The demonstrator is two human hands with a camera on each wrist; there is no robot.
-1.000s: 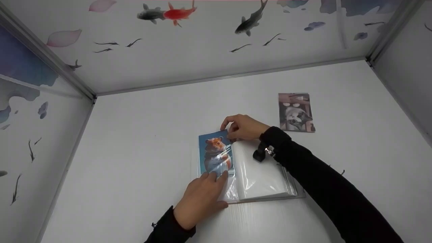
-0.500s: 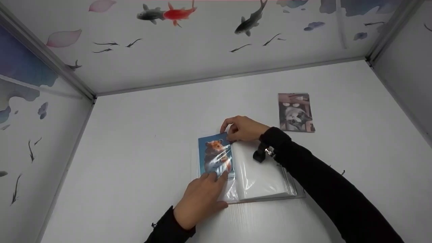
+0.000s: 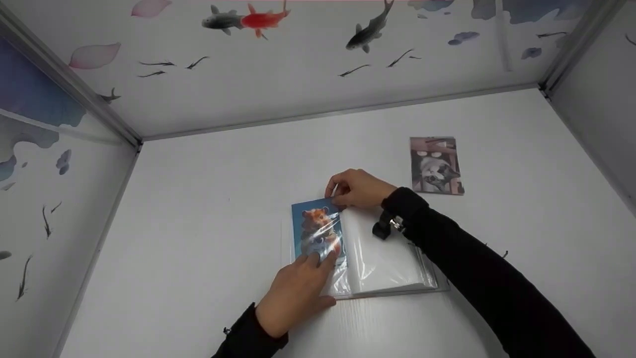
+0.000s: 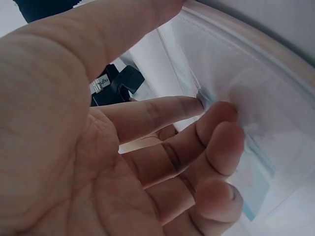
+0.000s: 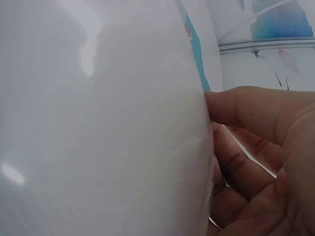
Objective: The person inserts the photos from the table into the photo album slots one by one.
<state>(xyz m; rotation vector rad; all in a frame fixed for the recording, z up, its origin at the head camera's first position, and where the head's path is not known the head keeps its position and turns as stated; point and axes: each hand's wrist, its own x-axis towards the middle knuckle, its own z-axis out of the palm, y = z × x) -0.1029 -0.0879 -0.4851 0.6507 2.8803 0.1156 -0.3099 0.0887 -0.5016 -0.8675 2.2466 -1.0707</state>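
Observation:
A photo album [image 3: 387, 258] lies spread on the table, with clear plastic pockets. A blue hamster photo [image 3: 318, 223] sits mostly in its left-hand pocket, its top edge sticking out. My right hand [image 3: 360, 188] pinches the photo's upper right corner, thumb nearest the album's middle. In the right wrist view, a blue sliver of the photo [image 5: 197, 51] shows above the right thumb, beyond a large white page [image 5: 108, 123]. My left hand [image 3: 298, 293] rests on the pocket's lower part with extended fingers. The left wrist view shows those fingertips [image 4: 224, 145] against the clear plastic.
A cat photo [image 3: 436, 166] lies on the white table [image 3: 198, 223], behind and right of the album. White panels [image 3: 298, 84] with painted fish stand at the back and sides. The right sleeve [image 3: 467, 253] crosses over the album's right side.
The hamster photo has slid a little way down toward the left hand, so less of it sticks out at the top. Both hands stay almost in place.

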